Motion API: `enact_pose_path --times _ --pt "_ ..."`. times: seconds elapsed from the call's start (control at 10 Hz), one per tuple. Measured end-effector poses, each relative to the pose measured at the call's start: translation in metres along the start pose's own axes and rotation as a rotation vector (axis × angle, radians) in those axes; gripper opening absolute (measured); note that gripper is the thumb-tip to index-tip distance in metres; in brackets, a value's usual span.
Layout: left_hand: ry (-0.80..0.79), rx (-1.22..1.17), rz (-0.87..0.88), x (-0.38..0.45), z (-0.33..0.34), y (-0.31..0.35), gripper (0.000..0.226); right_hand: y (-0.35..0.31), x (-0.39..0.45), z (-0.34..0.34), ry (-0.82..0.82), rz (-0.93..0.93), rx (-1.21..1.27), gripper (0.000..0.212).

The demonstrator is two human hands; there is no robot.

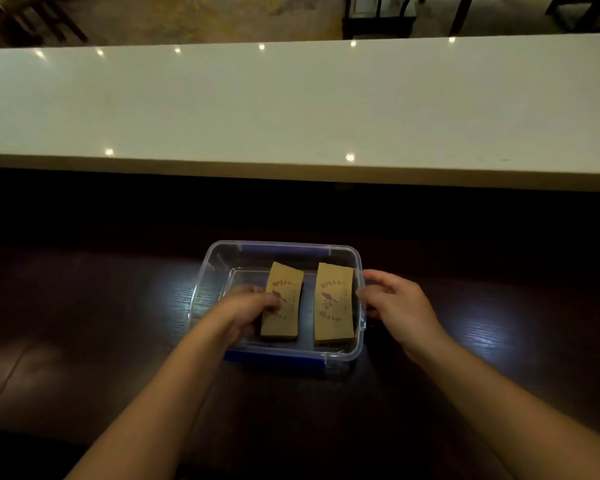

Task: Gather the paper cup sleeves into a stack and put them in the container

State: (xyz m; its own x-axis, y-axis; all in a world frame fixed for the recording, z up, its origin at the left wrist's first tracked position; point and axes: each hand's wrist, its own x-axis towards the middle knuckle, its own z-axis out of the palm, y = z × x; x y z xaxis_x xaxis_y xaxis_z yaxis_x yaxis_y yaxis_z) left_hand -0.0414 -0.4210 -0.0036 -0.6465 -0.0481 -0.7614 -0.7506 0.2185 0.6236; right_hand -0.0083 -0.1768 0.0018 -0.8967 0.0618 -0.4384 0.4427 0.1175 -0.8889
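Note:
A clear plastic container [219,268] with blue clasps stands on the dark wooden table. Inside it lie two stacks of brown paper cup sleeves, side by side. My left hand [246,308] reaches into the container and its fingers grip the left stack [288,299] along its left edge. The right stack [335,303] lies free near the container's right wall. My right hand [395,299] rests outside, its fingers apart, touching the container's right rim.
A long white counter [291,109] runs across behind the dark table [84,323]. Chair and table legs stand on the floor beyond the counter. No loose sleeves show on the dark surface around the container.

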Motion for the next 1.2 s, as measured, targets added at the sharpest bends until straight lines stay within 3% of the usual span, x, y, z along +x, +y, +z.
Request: enact_pose_path --times 0.3,0.7,0.9,1.1,1.2 --pt "0.002 0.136 0.06 0.006 0.015 0.001 0.008 0.001 -0.002 0.002 0.003 0.016 0.062 0.029" --pt "0.024 0.204 0.11 0.011 0.027 -0.003 0.008 0.004 0.0 0.005 0.044 0.05 0.07 0.032" --pt "0.052 0.252 0.152 0.013 0.028 -0.005 0.011 0.001 -0.002 0.008 0.066 0.057 0.071 0.041" --pt "0.12 0.345 0.172 0.006 0.026 -0.003 0.032 -0.004 -0.009 0.002 0.069 0.048 0.054 0.056" --pt "0.265 0.526 0.278 -0.006 0.029 -0.001 0.037 -0.008 -0.018 -0.014 0.091 0.021 0.0 0.054"
